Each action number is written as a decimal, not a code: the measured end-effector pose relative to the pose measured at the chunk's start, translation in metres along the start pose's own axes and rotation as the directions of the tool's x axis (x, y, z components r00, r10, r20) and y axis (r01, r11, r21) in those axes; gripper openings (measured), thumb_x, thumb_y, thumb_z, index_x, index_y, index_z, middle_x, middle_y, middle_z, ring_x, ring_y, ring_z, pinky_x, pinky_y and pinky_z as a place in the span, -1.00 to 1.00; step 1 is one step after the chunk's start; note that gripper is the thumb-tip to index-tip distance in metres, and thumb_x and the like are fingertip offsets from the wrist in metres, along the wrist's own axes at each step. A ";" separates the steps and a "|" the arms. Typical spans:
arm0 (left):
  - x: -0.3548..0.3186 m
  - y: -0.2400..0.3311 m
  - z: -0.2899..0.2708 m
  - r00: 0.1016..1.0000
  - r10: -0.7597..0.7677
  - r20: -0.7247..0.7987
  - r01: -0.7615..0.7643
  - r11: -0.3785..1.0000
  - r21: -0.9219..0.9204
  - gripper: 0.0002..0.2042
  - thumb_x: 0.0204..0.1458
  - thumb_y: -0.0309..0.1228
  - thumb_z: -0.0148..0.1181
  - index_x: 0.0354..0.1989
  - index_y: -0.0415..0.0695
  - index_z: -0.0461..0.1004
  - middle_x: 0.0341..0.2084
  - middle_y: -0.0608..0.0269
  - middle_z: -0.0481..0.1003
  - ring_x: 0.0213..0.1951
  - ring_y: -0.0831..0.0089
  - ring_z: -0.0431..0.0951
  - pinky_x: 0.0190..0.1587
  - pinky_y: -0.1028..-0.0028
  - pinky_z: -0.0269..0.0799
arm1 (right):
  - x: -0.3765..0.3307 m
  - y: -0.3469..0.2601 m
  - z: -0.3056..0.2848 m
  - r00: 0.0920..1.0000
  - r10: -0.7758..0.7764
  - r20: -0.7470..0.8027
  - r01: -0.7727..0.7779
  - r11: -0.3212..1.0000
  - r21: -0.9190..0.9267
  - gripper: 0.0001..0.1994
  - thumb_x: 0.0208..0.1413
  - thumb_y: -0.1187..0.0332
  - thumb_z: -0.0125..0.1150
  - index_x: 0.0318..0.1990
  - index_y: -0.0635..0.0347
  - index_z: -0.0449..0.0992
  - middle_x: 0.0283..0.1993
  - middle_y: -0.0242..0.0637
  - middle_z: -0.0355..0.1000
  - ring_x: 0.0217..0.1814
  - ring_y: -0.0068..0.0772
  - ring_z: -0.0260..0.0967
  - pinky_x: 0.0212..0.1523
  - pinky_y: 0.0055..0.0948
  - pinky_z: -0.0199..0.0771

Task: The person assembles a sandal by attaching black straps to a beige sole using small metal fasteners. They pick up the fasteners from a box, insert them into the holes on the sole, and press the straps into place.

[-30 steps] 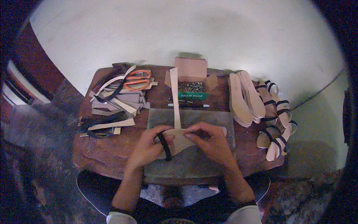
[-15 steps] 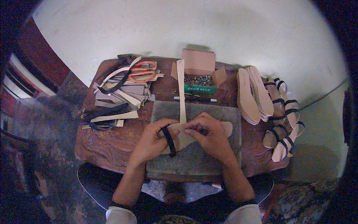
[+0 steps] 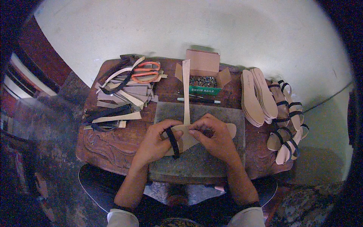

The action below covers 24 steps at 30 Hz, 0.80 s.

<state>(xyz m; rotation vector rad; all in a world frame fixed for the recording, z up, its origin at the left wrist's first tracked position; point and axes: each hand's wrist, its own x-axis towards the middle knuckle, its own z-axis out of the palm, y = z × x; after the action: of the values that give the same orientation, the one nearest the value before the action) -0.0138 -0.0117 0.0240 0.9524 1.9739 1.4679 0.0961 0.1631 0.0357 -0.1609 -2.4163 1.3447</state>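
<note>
Sole [image 3: 188, 142] extended rightward from left hand [image 3: 155, 143], which gripped wide end near black strap [image 3: 173, 143]; right hand [image 3: 213, 132] pinched narrow at far edge beside pale strip [image 3: 186, 92], contents unclear.

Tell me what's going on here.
A person works on a sole over a grey mat. The left hand holds it at the end with a black band across it. The right hand has its fingertips at the sole's far edge, by a pale strap that points away; whether they grip anything is too small to tell. Beyond the mat is an open box of nails; scissors lie left, sandals right.
</note>
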 end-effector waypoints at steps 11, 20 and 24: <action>-0.001 0.001 0.002 1.000 0.031 -0.007 -0.031 0.996 -0.078 -0.74 0.01 -0.43 0.23 -0.13 -0.25 0.49 -0.38 0.15 0.54 -0.33 0.45 0.52 -0.24 0.47 0.41 | -0.001 0.000 -0.002 0.992 0.112 0.056 -0.114 0.993 0.035 -0.58 -0.08 0.49 0.34 0.00 0.17 0.44 -0.09 -0.31 0.48 -0.25 -0.53 0.42 -0.23 -0.52 0.45; 0.000 0.006 0.005 0.999 -0.015 -0.043 0.011 0.994 -0.109 -0.72 0.00 -0.48 0.22 -0.09 -0.25 0.49 -0.37 0.19 0.55 -0.31 0.51 0.51 -0.21 0.50 0.41 | -0.001 -0.003 0.003 0.989 0.146 0.023 -0.147 0.984 0.096 -0.66 -0.03 0.47 0.32 -0.07 0.20 0.43 -0.18 -0.30 0.48 -0.15 -0.49 0.44 -0.21 -0.51 0.46; 0.000 0.008 0.006 0.998 0.006 -0.065 -0.013 0.994 -0.105 -0.72 -0.01 -0.49 0.22 -0.09 -0.24 0.49 -0.35 0.21 0.55 -0.29 0.52 0.50 -0.19 0.50 0.41 | -0.001 -0.003 0.004 0.982 0.188 0.037 -0.191 0.972 0.139 -0.68 -0.03 0.48 0.32 -0.08 0.21 0.42 -0.17 -0.32 0.47 -0.14 -0.52 0.43 -0.19 -0.53 0.46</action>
<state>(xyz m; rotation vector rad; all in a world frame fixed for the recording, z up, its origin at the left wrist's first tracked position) -0.0077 -0.0068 0.0299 0.8802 1.9182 1.6103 0.0955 0.1582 0.0360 -0.3474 -2.3621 1.6055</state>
